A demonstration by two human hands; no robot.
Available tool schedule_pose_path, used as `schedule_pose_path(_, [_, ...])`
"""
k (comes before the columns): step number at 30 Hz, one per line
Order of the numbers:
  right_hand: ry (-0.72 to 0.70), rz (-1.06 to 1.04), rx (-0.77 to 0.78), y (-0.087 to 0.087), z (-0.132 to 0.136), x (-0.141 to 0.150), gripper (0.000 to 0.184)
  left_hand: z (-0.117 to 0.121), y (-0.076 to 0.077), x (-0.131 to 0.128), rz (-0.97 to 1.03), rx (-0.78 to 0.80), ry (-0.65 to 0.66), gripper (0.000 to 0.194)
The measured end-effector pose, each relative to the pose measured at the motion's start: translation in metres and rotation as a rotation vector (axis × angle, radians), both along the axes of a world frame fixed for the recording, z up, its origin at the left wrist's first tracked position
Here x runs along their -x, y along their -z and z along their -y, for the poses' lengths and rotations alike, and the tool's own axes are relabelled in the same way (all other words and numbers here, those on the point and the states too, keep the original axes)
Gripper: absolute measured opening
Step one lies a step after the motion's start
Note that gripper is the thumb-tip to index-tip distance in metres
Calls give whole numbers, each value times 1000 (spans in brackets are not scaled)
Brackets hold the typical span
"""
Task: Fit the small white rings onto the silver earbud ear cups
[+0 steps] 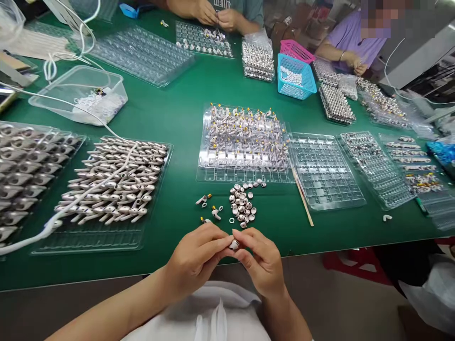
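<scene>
My left hand (202, 255) and my right hand (259, 260) meet at the table's front edge. Between their fingertips they pinch a small white-and-silver earbud piece (233, 244); fingers hide part of it. Just beyond lies a loose pile of small round silver caps (243, 206). To its left are a few white earbud pieces with yellow tips (216, 213) and small rings. Behind the pile stands a stack of clear trays (245, 173) filled with similar yellow-tipped pieces.
Trays of silver stem-shaped shells (113, 180) stand at left, crossed by a white cable (46, 232). A wooden stick (304, 201) lies beside a clear tray (327, 170). Farther back are a plastic box (42, 99), a blue basket (296, 90) and two people working.
</scene>
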State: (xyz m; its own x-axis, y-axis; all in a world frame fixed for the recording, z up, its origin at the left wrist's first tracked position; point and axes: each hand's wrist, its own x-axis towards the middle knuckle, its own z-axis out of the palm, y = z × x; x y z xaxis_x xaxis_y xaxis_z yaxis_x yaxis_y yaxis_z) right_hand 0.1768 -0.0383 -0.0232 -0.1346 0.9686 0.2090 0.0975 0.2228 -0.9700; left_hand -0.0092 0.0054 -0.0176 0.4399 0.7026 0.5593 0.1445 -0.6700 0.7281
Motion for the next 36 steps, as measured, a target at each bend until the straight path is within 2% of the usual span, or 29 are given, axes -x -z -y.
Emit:
schedule_pose_path(7, [113, 119, -259, 1, 4, 4, 45, 1, -5, -4, 32, 32, 22, 24])
schedule_pose_path(11, [202, 179, -406, 6, 7, 8, 43, 1, -9, -5, 66, 64, 56, 22])
schedule_pose_path(15, [269, 236, -479, 6, 6, 10, 39, 1, -10, -6, 69, 72, 62, 24])
schedule_pose_path(19, [274, 236, -507, 4, 4, 12, 37, 1, -8, -6, 65, 70, 62, 25])
schedule_pose_path(22, [261, 200, -483, 4, 4, 12, 37, 1, -7, -7, 67, 89, 50, 22])
schedule_pose_path(28, [216, 88, -290, 10, 8, 11, 35, -2, -9, -6, 120, 188, 76, 20])
schedule_pose_path(36, [99, -110, 22, 9, 6, 5, 27, -7, -10, 1, 49, 87, 47, 26])
